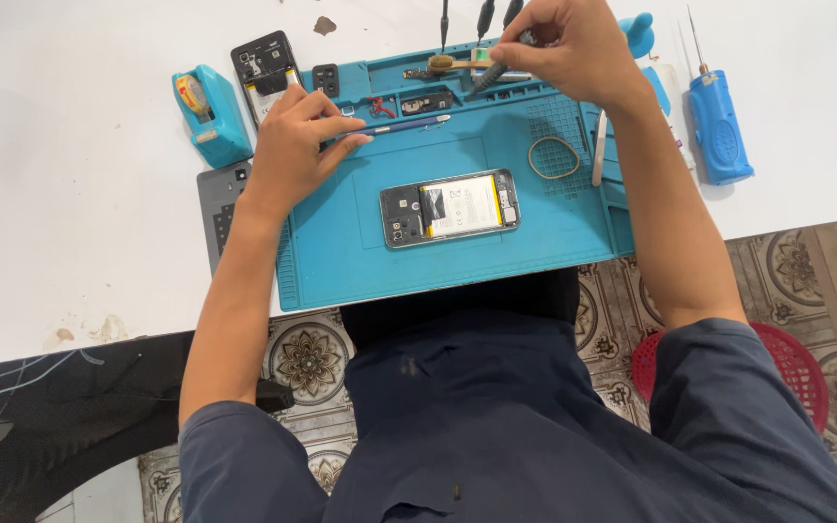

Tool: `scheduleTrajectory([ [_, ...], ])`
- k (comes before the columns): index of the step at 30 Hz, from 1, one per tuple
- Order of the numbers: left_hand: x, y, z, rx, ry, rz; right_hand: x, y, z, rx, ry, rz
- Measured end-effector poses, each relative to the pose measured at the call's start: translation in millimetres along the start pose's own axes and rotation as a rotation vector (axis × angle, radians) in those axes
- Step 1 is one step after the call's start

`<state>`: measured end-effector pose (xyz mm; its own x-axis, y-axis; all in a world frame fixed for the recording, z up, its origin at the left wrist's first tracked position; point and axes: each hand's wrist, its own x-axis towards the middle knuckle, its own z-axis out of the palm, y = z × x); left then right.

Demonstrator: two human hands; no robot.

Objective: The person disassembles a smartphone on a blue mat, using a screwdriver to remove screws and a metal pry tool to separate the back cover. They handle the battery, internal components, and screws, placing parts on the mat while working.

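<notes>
Hands are seen from above at a white desk (pixel 70 223) on which a blue work mat (pixel 360 261) is laid. The left hand (pixel 294 140) rests on the far left part of the mat, its fingers curled around a thin blue-handled tool (pixel 409 123) that lies across the mat, pointing right. The right hand (pixel 564 44) is raised over the far edge of the mat, fingertips pinched on a dark-handled screwdriver (pixel 488 76) whose tip is aimed down at the tray section; what the tip meets cannot be told. An opened phone (pixel 450 207), back cover removed and battery exposed, lies flat in the middle of the mat, apart from both hands. A rubber band (pixel 554 157) lies to the right of it, with white tweezers (pixel 598 150) just beside. A small brush (pixel 457 63) sits in the far tray. A teal tape dispenser (pixel 210 114) and a second phone frame (pixel 265 70) are found at the far left, off the mat. A blue electric screwdriver (pixel 719 131) lies on the desk at the far right.
</notes>
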<state>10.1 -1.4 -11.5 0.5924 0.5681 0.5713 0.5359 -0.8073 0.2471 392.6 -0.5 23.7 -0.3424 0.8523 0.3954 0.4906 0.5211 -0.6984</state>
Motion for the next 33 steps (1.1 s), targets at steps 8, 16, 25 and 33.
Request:
scheduleTrajectory([
  [8,7,8,17,0.242,0.048,0.091,1,5,7,0.055,-0.026,-0.007],
  [16,9,-5,22,0.206,0.038,0.114,2,-1,9,-0.018,-0.025,0.000],
  [25,10,-14,16,-0.255,0.072,-0.143,1,-3,11,-0.067,-0.051,0.014],
  [33,10,-15,11,-0.386,0.169,-0.220,3,-2,11,-0.049,-0.059,0.001],
])
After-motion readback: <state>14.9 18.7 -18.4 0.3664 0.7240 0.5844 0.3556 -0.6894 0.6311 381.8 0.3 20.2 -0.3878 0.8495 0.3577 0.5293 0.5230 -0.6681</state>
